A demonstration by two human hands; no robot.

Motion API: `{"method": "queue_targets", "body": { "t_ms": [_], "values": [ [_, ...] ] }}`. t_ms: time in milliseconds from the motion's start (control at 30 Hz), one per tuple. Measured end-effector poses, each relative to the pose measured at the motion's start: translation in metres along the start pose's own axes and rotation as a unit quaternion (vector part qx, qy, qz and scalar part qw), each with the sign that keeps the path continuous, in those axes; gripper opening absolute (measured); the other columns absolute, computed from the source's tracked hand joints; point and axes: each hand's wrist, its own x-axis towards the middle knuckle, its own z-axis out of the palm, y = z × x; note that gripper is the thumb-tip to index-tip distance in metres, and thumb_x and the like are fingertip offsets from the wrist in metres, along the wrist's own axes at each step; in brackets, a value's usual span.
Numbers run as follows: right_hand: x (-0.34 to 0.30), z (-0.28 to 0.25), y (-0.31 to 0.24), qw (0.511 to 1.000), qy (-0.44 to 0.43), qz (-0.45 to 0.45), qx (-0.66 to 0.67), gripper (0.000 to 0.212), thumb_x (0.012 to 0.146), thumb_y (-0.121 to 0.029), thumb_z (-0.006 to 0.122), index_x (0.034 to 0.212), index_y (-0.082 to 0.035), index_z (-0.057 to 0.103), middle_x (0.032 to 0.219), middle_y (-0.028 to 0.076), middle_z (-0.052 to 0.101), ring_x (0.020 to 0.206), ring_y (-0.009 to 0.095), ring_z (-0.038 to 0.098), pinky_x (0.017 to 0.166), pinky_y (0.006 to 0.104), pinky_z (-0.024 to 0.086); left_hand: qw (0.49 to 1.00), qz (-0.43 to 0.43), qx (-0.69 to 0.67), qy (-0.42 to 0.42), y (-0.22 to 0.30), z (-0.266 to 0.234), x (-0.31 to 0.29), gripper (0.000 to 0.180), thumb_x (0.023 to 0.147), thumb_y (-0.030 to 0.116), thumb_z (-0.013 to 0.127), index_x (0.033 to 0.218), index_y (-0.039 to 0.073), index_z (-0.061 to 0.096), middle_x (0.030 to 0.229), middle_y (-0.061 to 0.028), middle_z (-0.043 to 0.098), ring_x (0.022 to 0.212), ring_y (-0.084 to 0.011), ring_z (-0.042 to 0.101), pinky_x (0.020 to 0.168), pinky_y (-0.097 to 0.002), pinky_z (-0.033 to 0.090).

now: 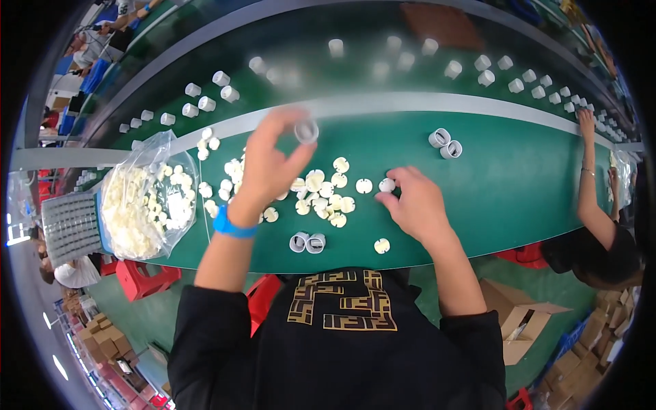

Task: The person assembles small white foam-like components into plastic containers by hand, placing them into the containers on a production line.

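Note:
My left hand (268,167), with a blue band at its wrist, is raised over the far side of the green table and pinches a translucent white plastic cup (306,131); both are a little blurred. Right of the middle, my right hand (418,205) has thumb and forefinger closed on a small round white disc (387,185). A similar disc (364,186) lies just left of it. Between my hands spreads a loose pile of cream discs (314,181), some with small notches. One more disc (382,246) lies nearer me.
Two cups (298,242) stand near the front edge, two more (439,138) at right. A clear bag (130,212) of discs sits left by a grey crate (72,227). Beyond a metal rail (437,102), several cups (229,93) stand on a green belt. Another person's arm (589,174) reaches in at right.

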Motion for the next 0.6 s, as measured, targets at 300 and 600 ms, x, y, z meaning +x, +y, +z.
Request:
{"method": "queue_targets", "body": {
  "t_ms": [300,600],
  "values": [
    [-0.032,-0.024,-0.054,0.957,0.033,-0.094,0.271,0.039,0.083,-0.004,0.081,0.121,-0.004,0.07,0.11,0.009,0.071,0.09,0.02,0.068,0.08,0.0312,0.056,0.952,-0.101,-0.287,-0.026,0.05,0.019,-0.106,0.049,0.086,-0.009,0.073,0.133,-0.002,0.06,0.137,-0.0167,0.064,0.125,-0.0232,0.062,0.109,-0.0376,0.048],
    [-0.068,-0.021,-0.102,0.948,0.095,-0.278,0.119,0.035,0.08,-0.007,0.084,0.112,-0.003,0.072,0.106,0.011,0.07,0.089,0.03,0.069,0.074,0.0364,0.056,0.983,-0.008,-0.185,-0.021,0.066,0.007,-0.134,0.046,0.08,-0.002,0.074,0.125,0.003,0.07,0.129,-0.0153,0.072,0.119,-0.0308,0.069,0.102,-0.0383,0.054]
  ]
}}
